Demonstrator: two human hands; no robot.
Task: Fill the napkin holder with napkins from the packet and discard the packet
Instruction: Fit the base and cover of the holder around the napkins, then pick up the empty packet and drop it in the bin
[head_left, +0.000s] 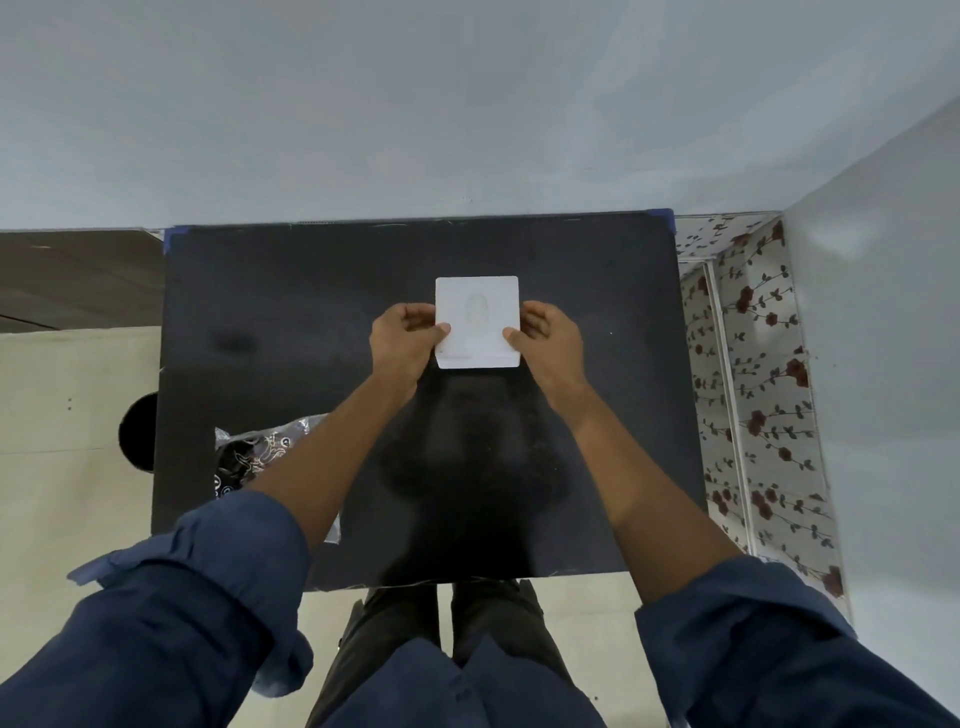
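Both hands are gripping the white napkin holder (478, 322) mid-surface (311, 291), left hand (402, 338) and right hand (545, 338) each pinching 1 side edge; packet (260, 457) lying crumpled near-left, looks emptied, not yet discarded; napkins inside can't be confirmed.

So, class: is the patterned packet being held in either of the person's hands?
No: the packet lies on the table under the left forearm, while the left hand and right hand grip the white holder.

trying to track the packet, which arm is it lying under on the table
The person's left arm. The crumpled patterned packet shows beside and beneath that forearm near the table's left edge; nothing lies under the right arm.
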